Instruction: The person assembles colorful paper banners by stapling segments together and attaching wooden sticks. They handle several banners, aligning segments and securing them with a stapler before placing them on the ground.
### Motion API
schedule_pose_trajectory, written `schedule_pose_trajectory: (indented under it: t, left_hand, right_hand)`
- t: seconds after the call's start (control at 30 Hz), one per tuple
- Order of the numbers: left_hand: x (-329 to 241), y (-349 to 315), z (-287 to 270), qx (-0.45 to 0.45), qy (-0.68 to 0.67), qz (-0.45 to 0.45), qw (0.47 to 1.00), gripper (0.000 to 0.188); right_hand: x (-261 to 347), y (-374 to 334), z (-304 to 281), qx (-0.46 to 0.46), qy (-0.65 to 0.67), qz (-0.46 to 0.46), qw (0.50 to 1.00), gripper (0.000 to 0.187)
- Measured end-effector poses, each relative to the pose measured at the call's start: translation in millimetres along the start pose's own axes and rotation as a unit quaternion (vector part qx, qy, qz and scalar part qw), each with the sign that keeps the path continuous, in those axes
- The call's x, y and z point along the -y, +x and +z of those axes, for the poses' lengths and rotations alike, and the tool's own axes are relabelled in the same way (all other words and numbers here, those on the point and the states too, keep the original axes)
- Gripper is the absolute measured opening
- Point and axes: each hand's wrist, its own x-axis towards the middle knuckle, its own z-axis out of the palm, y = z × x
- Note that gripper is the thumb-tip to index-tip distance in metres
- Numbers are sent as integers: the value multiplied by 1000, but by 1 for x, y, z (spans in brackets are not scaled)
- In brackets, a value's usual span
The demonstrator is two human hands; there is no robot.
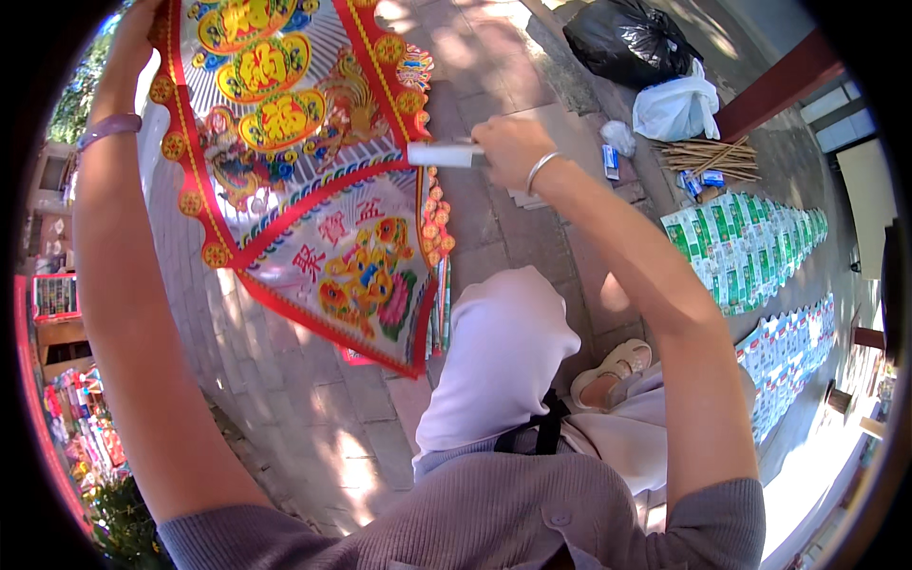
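A large red-and-silver festive paper decoration (366, 214) hangs at upper left, with yellow emblems, colourful animal figures and a pointed lower flap. My left hand (140, 36) is raised at its upper left edge and appears to grip it; the fingertips are partly hidden there and by the picture's rim. Closed around a flat, whitish tool (443, 155), my right hand (514, 152) is at the decoration's right edge. Motion blurs the tool, and its exact kind is unclear. Its pale end overlaps the decoration's scalloped border; I cannot tell whether they touch.
A black rubbish bag (631, 43), white plastic bag (676, 103) and bundle of thin sticks (708, 159) lie at far right. Green printed sheets (746, 249) and blue-white ones (787, 359) spread nearer. My bent knee (508, 351) is below the decoration. Colourful goods (85, 418) stand left.
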Motion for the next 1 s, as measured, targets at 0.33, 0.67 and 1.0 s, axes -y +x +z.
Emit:
schedule_pose_trajectory:
  t: [0.33,0.67,1.0]
  left_hand:
    - [321,-40,28,80,-6,-260,962,23]
    - [522,-138,123,-20,480,-163,862,72]
    - [554,-411,165,209,469,-209,832,74]
  right_hand:
    - [52,-34,177,269,189,-47,943,25]
    - [21,13,277,414,178,89,889,27]
    - [-20,-3,242,435,193,129,870,26]
